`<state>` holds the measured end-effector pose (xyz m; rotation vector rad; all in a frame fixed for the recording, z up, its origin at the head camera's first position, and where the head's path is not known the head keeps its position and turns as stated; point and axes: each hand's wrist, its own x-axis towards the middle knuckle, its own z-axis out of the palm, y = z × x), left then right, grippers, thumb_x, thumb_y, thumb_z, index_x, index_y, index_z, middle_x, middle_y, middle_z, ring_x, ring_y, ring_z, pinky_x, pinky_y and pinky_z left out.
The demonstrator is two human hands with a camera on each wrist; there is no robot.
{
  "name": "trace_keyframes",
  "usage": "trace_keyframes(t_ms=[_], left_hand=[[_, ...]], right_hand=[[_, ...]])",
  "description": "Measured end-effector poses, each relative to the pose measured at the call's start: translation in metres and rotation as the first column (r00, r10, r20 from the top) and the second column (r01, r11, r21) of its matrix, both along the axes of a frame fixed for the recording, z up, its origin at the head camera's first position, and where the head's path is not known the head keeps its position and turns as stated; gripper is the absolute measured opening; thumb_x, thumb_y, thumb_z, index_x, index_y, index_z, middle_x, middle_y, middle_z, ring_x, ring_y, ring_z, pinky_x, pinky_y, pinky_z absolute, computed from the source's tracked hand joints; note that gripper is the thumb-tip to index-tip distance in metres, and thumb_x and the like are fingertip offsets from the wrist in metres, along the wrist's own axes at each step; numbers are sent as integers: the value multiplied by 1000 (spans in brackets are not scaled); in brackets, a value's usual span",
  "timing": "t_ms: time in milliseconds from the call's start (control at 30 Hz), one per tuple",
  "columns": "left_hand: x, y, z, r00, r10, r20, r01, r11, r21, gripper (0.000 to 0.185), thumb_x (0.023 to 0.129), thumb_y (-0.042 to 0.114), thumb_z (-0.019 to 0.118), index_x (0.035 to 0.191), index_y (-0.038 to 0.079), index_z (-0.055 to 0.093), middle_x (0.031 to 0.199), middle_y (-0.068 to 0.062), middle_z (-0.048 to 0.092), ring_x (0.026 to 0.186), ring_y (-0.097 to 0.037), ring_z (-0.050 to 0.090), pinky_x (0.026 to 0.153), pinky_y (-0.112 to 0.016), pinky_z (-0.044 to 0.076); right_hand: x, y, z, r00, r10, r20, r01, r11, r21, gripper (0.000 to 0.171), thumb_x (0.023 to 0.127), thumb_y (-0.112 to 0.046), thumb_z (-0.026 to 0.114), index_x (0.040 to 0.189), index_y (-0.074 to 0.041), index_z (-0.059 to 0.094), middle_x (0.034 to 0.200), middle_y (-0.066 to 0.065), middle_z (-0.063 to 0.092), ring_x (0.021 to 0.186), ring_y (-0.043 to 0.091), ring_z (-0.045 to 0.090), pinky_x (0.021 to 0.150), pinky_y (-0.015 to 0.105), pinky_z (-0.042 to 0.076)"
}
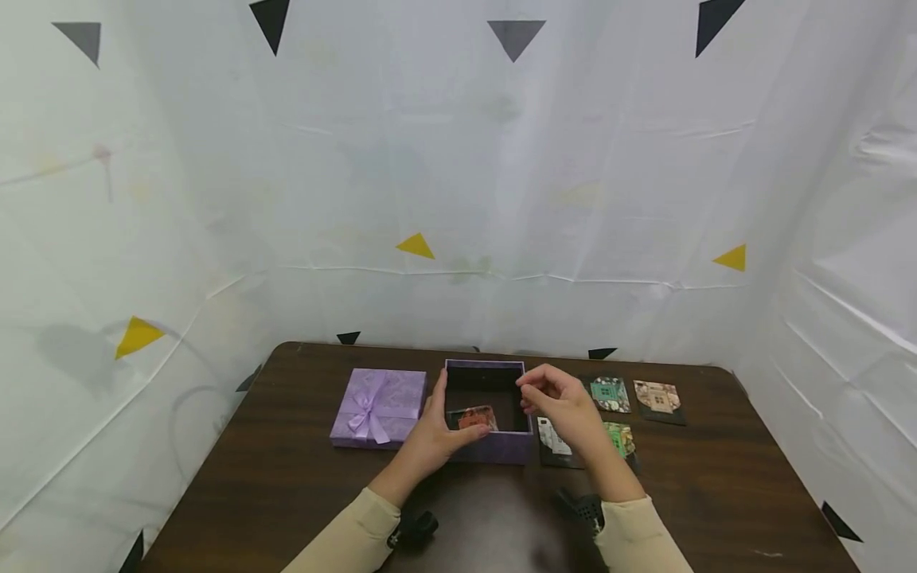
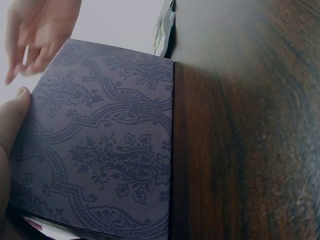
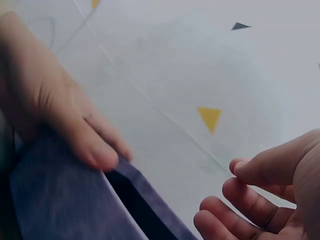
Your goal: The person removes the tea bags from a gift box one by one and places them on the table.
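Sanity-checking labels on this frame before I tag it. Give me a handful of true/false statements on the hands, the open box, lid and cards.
1. The left hand grips the near left corner of the open purple box. True.
2. The right hand holds a card. False: it hovers over the box's right side with curled fingers and nothing visible in them.
3. The lid with the bow sits on the box. False: it lies on the table left of the box.
4. A reddish card lies inside the box. True.
5. Patterned cards lie to the right of the box. True.
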<state>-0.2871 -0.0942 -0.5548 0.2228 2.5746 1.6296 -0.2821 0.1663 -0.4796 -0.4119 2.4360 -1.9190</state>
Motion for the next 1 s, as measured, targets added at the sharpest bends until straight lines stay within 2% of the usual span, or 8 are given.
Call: trace_keyframes(t_ms=[67,200,300,400,567,733,900,1000], left_hand=[[0,0,-1,1000,-4,-1,4,1000,-9,132,85,61,90,178,31,1,181,-25,16,163,-55,27,120,-82,32],[0,0,-1,1000,-9,-1,9,1000,-23,133,84,66,88,177,32,0,180,-27,18,161,-56,30,119,-81,33],[0,1,1,1000,-13,0,13,1000,-18,133,84,66,88,178,30,0,180,-28,18,161,-56,31,120,-80,33],[1,1,2,1000,-12,4,12,1000,-12,133,84,66,88,178,30,0,181,-26,17,161,-56,30,120,-80,33],[2,-1,2,1000,-8,10,9,1000,-27,134,83,70,87,178,30,1,181,-25,16,161,-56,30,119,-81,34],[0,-1,3,1000,-8,9,8,999,-31,130,87,62,88,178,30,1,181,-26,16,163,-56,26,119,-82,32],[1,-2,4,1000,-9,17,9,1000,-22,130,87,62,87,178,31,0,182,-24,14,165,-55,20,120,-82,30],[2,-1,3,1000,-16,16,17,1000,-17,129,87,61,87,178,31,0,182,-25,14,165,-56,20,120,-82,31]], right_hand=[[-7,-14,1,999,23,23,-22,1000,-20,17,109,-17,68,120,-4,72,105,20,69,95,28,74,89,37,66],[-29,-35,-4,996,58,73,-57,998,-11,18,111,-17,66,121,-4,72,105,16,71,97,28,75,95,49,65],[-48,-41,-7,987,63,150,-63,998,-3,22,112,-17,63,122,0,71,103,16,71,95,29,75,93,50,66],[-61,-41,-4,964,90,250,-100,995,29,26,113,-17,60,125,4,69,108,19,70,95,29,75,94,47,66],[-70,-42,8,912,168,375,-238,960,148,32,114,-16,55,130,9,69,125,31,68,109,33,76,108,53,59],[-80,-50,20,855,200,479,-361,892,271,41,111,-19,61,138,12,64,127,26,69,124,38,71,114,53,55],[-91,-55,25,774,202,601,-443,850,285,60,110,-29,63,155,9,52,152,32,59,145,49,57,124,61,43],[-96,-56,23,731,204,652,-458,854,246,56,111,-31,61,153,6,55,162,33,51,151,51,50,129,66,33]])
